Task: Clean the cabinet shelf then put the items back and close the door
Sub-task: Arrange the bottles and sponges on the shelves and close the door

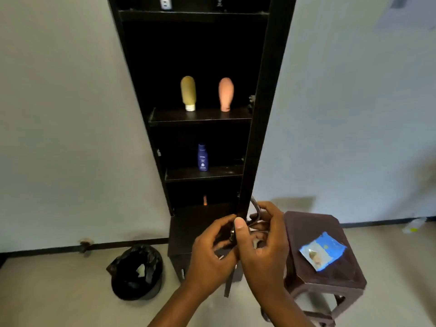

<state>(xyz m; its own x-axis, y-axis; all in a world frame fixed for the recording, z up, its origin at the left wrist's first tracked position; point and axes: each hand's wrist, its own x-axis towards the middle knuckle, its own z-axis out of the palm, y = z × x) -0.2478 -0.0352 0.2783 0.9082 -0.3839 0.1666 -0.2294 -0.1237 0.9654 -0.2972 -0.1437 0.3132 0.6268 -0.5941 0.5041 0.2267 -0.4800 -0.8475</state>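
Down at the foot of the tall black cabinet (141, 74), both hands met over a small metal thing (256, 212) (a curved grey loop, possibly a lock, too blurred to name). And the left hand (212, 253) had its fingers curled around the lower part of that piece, thumb tip raised right beside the bottom corner of the door (264, 102). Meanwhile the right hand (266, 241) wrapped in from the other side, fingers pinched around the loop itself, so both grips were closed tight on the same metal object. That door stood open, edge-on to the camera, running up the cabinet's right side. Up on the middle shelf (200, 119) two tubes stood on their caps, well apart: a yellow tube (188, 92) on the left, a pink tube (226, 93) on the right. One shelf lower, a blue bottle (203, 158) stood upright near the centre. Below that, a small orange item (205, 200) showed in the dark, too dim to identify. Over on the floor to the left sat a black bin (136, 272) lined with a bag, scraps inside. Just right of the hands stood a dark brown stool (313, 230), and a blue packet (323, 251) lay flat on its seat.
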